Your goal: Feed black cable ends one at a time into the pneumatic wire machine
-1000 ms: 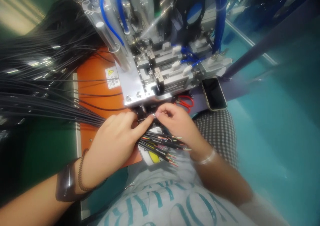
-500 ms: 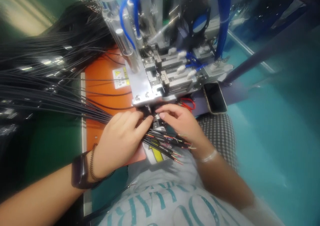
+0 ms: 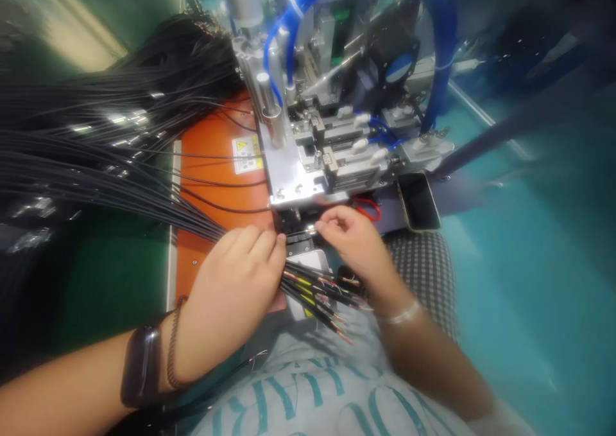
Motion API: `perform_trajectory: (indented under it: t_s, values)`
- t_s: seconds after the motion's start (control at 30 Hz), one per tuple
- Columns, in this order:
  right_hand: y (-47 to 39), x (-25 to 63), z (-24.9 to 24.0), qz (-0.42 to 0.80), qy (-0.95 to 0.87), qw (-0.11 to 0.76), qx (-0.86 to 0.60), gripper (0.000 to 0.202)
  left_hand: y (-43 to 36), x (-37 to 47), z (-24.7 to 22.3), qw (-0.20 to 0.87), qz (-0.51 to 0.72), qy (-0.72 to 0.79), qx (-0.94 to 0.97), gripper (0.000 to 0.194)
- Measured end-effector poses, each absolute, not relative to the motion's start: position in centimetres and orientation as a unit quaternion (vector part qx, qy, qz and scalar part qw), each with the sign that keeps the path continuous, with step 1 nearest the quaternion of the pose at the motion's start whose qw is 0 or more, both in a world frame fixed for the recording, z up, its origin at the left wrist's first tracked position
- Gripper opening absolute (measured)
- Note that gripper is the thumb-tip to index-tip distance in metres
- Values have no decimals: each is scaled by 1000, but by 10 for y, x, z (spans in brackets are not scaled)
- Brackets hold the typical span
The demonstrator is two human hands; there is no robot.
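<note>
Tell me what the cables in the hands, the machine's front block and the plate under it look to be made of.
Cables: glossy black plastic-looking jackets, with coloured inner wires and coppery bare tips at the cut ends. Machine block: bare silvery metal, probably aluminium, brushed and bolted. Plate: smooth matte orange surface, either painted metal or plastic, not decidable.

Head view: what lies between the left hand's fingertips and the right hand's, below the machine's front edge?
In the head view, a short thin wire bridges the gap from the left hand to the right hand, just below the machine. The bundle's stripped wire ends fan out lower down.
</note>
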State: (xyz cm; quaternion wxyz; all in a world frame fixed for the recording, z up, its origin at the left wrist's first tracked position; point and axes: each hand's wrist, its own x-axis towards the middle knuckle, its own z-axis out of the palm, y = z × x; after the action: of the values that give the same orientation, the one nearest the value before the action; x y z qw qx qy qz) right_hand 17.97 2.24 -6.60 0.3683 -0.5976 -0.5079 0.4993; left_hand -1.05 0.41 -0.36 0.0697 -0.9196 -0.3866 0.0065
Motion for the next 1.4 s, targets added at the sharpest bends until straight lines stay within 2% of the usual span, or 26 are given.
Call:
perform_trajectory:
  t_s: [0.13, 0.23, 0.33, 0.53, 0.7, 0.83, 1.07, 1.17, 1.27, 1.4]
  values:
    - [15, 200, -62, 455, -637, 390, -485, 15, 3, -8, 0, 50, 33, -405, -912, 50]
    - [10, 216, -55, 478, -740, 342, -326, 15, 4, -7, 4, 26, 50, -419, -906, 42]
    - [6, 218, -52, 493, -747, 350, -276, 12, 4, -7, 4, 11, 50, -424, -904, 33]
    - [3, 193, -58, 481, -694, 431, -318, 13, 17, -16, -1, 25, 16, -433, -901, 21]
    - [1, 186, -58, 464, -660, 465, -365, 21, 26, -24, 4, 11, -3, -437, -899, 26]
    - [4, 190, -55, 449, -690, 449, -349, 24, 21, -29, 6, 46, -34, -421, -905, 24]
    - [12, 188, -48, 380, -747, 379, -392, 18, 18, -25, 3, 115, -81, -386, -912, 14]
    - [10, 185, -47, 393, -731, 385, -404, 15, 19, -23, 0, 113, -90, -376, -915, 12]
    - [6, 180, -49, 401, -698, 402, -436, 22, 20, -23, -3, 112, -112, -363, -918, 14]
    - [5, 173, -53, 398, -656, 426, -480, 13, 19, -22, -4, 111, -103, -356, -922, 14]
